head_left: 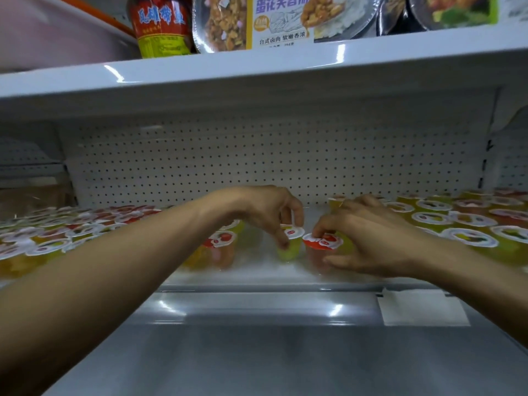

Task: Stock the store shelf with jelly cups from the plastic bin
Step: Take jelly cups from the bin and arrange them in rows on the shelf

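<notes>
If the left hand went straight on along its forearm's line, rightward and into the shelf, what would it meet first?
Likely the right hand, which grips a red-lidded cup right beside the green cup that the left hand holds; depth is unclear.

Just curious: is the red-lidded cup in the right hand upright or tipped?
Upright: the red-lidded cup in the right hand shows lid on top, body below.

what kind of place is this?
Likely a grocery or convenience store: white pegboard-backed shelving, rows of jelly cups laid out for sale, packaged ready meals higher up.
</notes>
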A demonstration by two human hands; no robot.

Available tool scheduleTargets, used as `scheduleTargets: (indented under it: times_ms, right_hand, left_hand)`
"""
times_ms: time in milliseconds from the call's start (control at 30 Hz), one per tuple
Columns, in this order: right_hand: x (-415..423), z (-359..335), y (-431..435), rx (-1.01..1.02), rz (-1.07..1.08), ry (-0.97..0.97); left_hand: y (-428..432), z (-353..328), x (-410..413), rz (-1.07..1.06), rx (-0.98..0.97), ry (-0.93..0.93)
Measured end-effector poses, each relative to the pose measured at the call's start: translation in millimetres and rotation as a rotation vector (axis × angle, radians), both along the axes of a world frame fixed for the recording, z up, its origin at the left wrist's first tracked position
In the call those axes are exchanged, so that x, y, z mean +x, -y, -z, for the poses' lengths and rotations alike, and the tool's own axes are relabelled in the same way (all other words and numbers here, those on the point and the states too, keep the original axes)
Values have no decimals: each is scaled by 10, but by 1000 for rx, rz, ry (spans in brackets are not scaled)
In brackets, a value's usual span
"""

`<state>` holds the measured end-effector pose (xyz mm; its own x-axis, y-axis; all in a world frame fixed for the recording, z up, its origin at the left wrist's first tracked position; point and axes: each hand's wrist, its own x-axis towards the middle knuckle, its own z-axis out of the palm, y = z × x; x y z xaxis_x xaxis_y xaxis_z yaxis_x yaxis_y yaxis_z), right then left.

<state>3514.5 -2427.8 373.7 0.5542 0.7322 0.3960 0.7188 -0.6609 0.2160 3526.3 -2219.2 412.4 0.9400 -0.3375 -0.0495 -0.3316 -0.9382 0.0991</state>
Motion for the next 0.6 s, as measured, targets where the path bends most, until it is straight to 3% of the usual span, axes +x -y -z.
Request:
scheduleTargets:
  times_ms: [267, 600]
  right_hand:
    - [66, 174, -294, 2, 13, 100]
    - [109, 313, -445, 132, 42, 56]
  left_hand:
    - [-401, 49, -380, -117, 4, 73]
    - [-564, 164, -398, -121, -35, 120]
